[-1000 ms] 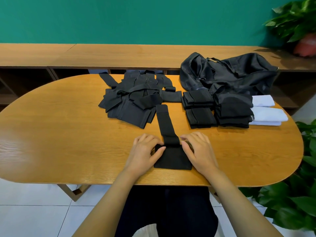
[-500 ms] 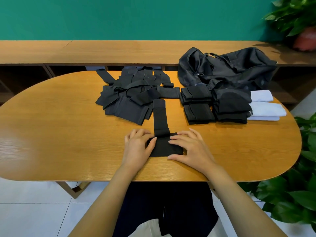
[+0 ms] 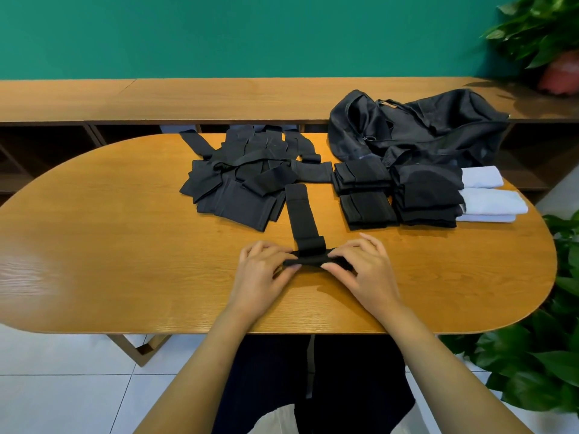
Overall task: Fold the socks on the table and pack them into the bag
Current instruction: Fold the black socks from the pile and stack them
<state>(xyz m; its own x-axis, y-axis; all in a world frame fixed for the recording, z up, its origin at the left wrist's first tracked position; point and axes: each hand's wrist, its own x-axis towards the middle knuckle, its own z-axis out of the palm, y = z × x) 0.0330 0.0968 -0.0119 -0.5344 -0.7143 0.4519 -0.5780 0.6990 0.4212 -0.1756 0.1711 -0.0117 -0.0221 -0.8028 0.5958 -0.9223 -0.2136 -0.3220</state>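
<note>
A green wall (image 3: 250, 32) backs the oval wooden counter (image 3: 125, 245) you sit at, and everything for the job lies on its far half. One black sock (image 3: 302, 220) lies alone in front of you, its long axis running straight away from your body. The far end points at the loose pile (image 3: 244, 183) of unfolded socks, and the near end is turned up into a thick crosswise fold. Your left hand (image 3: 260, 270) and right hand (image 3: 366, 270) each pinch one side of that fold, fingers and thumbs closed on it, most likely to keep the edge square as you work it up the length. The sock lies flat and apart from the rest, which gives you room. Folded stacks (image 3: 363, 195) sit to the right beside white socks (image 3: 488, 198), just in front of the slumped bag (image 3: 423, 130), probably to keep packing a short reach.
</note>
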